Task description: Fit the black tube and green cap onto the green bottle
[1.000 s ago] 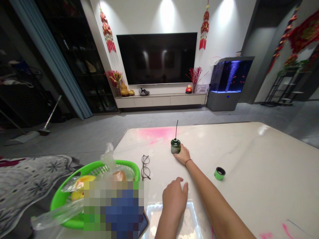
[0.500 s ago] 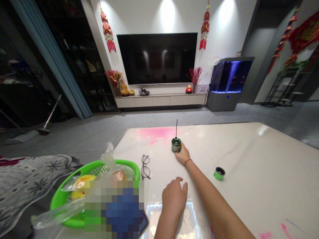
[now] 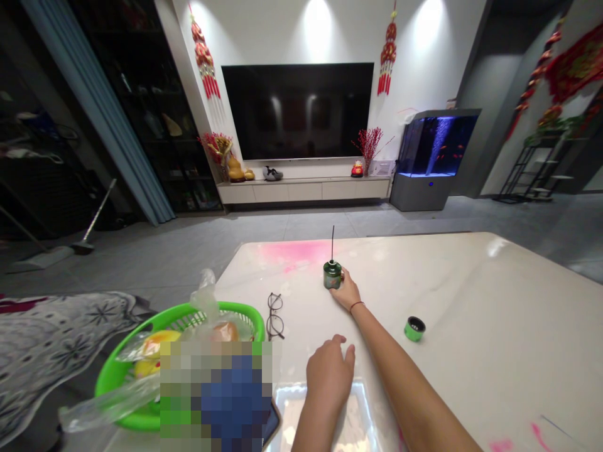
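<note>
My right hand (image 3: 346,292) reaches far over the table, thumb and fingers round the right side of a small dark green diffuser bottle (image 3: 332,280). The bottle stands upright on the tabletop, with one thin black stick (image 3: 333,243) rising from its neck. Nearer to me, my left hand (image 3: 328,370) is held palm down with its thumb and fingers apart and nothing in it. Under my left forearm shows a bright-edged rectangular panel (image 3: 362,402). To the right of my right forearm sits a short green ring-shaped piece (image 3: 414,329) with a dark inside.
Eyeglasses (image 3: 275,317) lie on the pale table (image 3: 471,282), left of my hands. A green basket (image 3: 106,376) with bagged items stands at the left, partly blurred out, beside a dark phone-like edge (image 3: 273,427). Pink stains (image 3: 296,252) mark the far table edge.
The bottle and my right hand have shifted very slightly left. My left hand stays where it was.
</note>
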`<act>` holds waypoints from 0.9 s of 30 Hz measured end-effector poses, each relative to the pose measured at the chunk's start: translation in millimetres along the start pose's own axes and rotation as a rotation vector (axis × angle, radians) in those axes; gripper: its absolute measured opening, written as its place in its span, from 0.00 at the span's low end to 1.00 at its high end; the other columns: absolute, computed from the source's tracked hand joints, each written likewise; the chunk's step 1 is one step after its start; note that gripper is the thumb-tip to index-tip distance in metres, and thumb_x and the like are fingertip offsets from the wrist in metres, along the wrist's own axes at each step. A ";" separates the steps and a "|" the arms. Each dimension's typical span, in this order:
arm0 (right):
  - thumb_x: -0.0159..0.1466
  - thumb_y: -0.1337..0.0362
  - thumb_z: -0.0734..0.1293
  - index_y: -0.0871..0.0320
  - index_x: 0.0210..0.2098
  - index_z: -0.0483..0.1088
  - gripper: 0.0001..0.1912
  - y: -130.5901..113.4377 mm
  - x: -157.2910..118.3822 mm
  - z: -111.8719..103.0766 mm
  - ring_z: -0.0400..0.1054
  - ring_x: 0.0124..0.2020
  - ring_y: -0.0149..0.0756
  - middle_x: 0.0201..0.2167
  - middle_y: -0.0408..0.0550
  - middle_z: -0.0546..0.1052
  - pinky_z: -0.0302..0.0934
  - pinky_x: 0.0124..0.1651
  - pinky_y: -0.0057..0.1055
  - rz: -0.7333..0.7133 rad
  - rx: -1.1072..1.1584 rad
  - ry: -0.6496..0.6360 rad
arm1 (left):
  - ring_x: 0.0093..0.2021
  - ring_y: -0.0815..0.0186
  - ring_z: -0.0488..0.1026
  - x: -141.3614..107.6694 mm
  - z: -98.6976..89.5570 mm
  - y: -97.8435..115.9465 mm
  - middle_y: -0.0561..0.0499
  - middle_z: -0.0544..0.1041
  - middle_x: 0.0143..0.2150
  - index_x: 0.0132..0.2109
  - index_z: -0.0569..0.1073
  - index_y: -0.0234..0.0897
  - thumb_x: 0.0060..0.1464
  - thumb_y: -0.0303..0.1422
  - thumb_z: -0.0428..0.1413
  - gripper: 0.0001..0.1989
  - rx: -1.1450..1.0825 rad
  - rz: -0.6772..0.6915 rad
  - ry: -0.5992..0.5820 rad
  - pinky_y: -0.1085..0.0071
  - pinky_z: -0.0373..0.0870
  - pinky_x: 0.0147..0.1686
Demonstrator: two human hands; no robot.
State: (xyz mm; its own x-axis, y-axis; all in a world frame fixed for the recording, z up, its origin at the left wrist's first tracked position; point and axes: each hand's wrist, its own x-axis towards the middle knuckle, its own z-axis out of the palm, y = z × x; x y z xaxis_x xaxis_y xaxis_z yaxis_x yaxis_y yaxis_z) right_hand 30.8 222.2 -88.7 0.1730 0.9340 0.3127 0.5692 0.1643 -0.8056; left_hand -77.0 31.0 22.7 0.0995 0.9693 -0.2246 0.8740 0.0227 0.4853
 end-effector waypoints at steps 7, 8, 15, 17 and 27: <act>0.44 0.66 0.66 0.55 0.53 0.57 0.35 -2.2 -0.5 -1.8 0.68 0.43 0.41 0.42 0.48 0.73 0.59 0.48 0.35 -0.028 0.008 -0.017 | 0.45 0.60 0.70 1.4 1.6 -1.7 0.48 0.74 0.46 0.50 0.68 0.42 0.54 0.38 0.42 0.19 0.030 0.007 -0.003 0.67 0.62 0.41; 0.44 0.66 0.66 0.55 0.51 0.58 0.34 -2.2 -0.5 -1.8 0.68 0.42 0.40 0.42 0.48 0.73 0.60 0.47 0.35 -0.036 0.002 -0.016 | 0.45 0.60 0.70 1.5 1.7 -1.7 0.48 0.74 0.46 0.50 0.68 0.41 0.54 0.38 0.42 0.19 0.032 0.003 -0.004 0.67 0.62 0.42; 0.43 0.68 0.66 0.55 0.45 0.62 0.28 -2.1 -0.3 -2.1 0.68 0.39 0.39 0.39 0.45 0.74 0.60 0.43 0.33 -0.054 -0.031 -0.025 | 0.46 0.60 0.70 1.3 0.2 0.1 0.47 0.74 0.47 0.50 0.68 0.40 0.54 0.38 0.42 0.19 0.028 0.001 -0.012 0.67 0.62 0.42; 0.43 0.68 0.65 0.55 0.43 0.62 0.26 -2.9 -0.2 -2.7 0.67 0.39 0.38 0.38 0.44 0.74 0.59 0.43 0.33 -0.051 -0.049 -0.031 | 0.46 0.60 0.70 0.9 -0.5 0.5 0.47 0.74 0.46 0.50 0.68 0.40 0.54 0.38 0.42 0.19 0.033 -0.002 -0.016 0.67 0.62 0.42; 0.42 0.70 0.66 0.57 0.39 0.65 0.23 -7.3 3.0 -3.7 0.67 0.40 0.43 0.36 0.47 0.74 0.58 0.43 0.37 0.007 -0.092 -0.071 | 0.46 0.59 0.70 0.3 1.6 0.6 0.45 0.74 0.47 0.52 0.66 0.38 0.55 0.39 0.42 0.21 0.048 -0.011 -0.033 0.67 0.62 0.42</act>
State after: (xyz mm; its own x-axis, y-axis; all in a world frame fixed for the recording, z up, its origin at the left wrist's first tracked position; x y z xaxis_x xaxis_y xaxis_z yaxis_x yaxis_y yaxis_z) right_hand 30.1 222.6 -79.9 0.1216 0.9556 0.2684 0.6399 0.1312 -0.7572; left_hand -75.7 30.9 21.6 0.1046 0.9604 -0.2582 0.8967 0.0212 0.4421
